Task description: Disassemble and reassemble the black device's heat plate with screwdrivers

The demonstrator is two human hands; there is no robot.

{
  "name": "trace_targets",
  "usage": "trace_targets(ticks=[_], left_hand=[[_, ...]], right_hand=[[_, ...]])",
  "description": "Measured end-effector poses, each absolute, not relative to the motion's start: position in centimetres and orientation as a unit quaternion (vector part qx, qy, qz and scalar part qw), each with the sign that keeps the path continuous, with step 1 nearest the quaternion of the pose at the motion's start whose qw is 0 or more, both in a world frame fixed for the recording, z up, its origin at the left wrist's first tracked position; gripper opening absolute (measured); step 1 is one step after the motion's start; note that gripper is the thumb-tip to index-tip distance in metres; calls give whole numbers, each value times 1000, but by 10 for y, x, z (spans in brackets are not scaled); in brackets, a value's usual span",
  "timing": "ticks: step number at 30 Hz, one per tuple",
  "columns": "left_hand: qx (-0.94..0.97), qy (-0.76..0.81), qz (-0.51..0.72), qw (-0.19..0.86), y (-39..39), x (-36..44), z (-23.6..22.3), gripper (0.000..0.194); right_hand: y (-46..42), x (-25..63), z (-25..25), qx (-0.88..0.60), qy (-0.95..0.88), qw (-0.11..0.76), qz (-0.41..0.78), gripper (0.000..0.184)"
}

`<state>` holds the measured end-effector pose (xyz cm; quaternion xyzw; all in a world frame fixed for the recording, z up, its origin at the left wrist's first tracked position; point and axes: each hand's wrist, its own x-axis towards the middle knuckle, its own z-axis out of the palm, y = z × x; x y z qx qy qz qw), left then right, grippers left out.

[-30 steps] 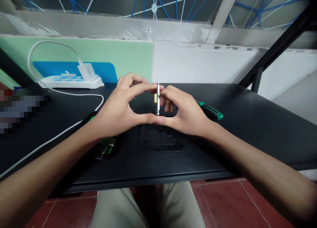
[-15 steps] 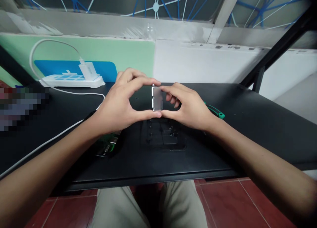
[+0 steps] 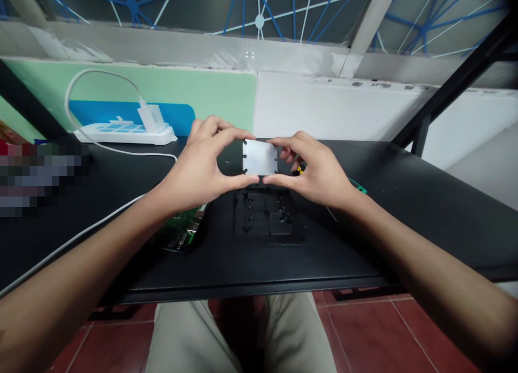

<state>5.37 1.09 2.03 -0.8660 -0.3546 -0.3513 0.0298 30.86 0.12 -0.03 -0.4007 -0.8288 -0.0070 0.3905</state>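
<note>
A small silvery metal plate (image 3: 259, 158) with notches along its side edges is held up over the black table. My left hand (image 3: 210, 160) pinches its left part between thumb and fingers at the bottom and top edges. On the other side, my right hand (image 3: 311, 168) grips the right part the same way, its other fingers curled behind. Below the plate lies a flat black plastic tray-like part (image 3: 265, 232) with small posts and ribs. A green circuit board (image 3: 188, 224) with metal ports rests under my left wrist, partly hidden.
At the back left stands a white power strip (image 3: 125, 134) with a white charger (image 3: 150, 118), whose white cable (image 3: 93, 219) runs along the left of the table. A green-handled tool (image 3: 358, 186) lies partly hidden behind my right wrist. The table's front edge (image 3: 259, 289) is close to my legs.
The plate has turned from nearly edge-on to showing its broad face. Both hands still hold it, and the right hand has moved slightly rightward. The camera view has shifted a little.
</note>
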Motion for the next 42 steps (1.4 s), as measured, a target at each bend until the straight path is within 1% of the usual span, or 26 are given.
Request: trace_targets(ticks=[4,18,24,30,36,42], left_hand=[[-864,-374,-333,55,12,53,20,58],[-862,-389,-294,137,11,56,15,53],[-864,-385,-299,127,11,56,14,56],[-866,-382,-295,130,11,57,13,53],[-871,-379,-284,129,7,61,12,47],[-879,-358,-291,119,5,63,9,50]], right_hand=[[0,308,1,-400,-828,394,-14,66],[-2,307,2,-388,-833,394,-28,64],[-1,308,0,-405,-825,392,-35,63],[-2,306,-1,-391,-832,392,-41,66],[-10,295,-2,-373,-837,392,-79,62],[-18,288,-1,-365,-844,381,-95,57]])
